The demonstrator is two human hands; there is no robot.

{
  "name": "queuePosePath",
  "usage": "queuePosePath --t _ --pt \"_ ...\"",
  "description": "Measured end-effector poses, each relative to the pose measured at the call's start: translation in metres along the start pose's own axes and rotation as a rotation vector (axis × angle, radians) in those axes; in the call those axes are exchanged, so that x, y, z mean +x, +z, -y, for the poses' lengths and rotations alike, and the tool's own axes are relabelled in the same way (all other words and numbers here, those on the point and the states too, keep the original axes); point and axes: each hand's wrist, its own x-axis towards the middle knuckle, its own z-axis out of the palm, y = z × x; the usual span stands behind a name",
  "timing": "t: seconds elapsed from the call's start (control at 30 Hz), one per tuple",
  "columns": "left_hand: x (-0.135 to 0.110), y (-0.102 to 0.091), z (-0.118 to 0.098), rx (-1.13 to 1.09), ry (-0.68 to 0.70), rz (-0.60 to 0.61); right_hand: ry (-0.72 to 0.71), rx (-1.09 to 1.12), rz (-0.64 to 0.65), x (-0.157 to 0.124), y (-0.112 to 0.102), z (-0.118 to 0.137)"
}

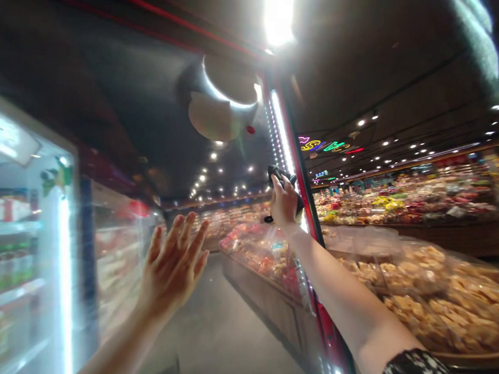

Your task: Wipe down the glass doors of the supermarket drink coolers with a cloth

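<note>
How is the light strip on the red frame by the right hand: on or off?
On: the light strip glows bright white along the red frame, near the right hand.

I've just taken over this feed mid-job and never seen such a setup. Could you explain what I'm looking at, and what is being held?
There is no machine here: these are a person's two bare hands, seen by a camera worn on the head. This single picture looks forward through a shop, tilted and partly blurred.

The left hand is raised with fingers spread, and no object shows in it. The right hand reaches out and grips a black item, too small to identify, beside a red-edged frame with a bright light strip.

No worktop is in view. At far right, pale food sits in a display; at left, blurred bottles stand on lit shelves.
</note>
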Motion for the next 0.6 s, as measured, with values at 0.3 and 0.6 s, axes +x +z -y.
queuePosePath --t 0.3,0.6 --pt "0.003 0.0 -0.002 0.038 0.042 0.003 -0.273 -0.02 0.173 -0.097 -0.054 -0.06" --pt "0.002 0.001 -0.002 0.032 0.021 -0.011 -0.251 -0.187 0.126 -0.033 -0.03 -0.072"
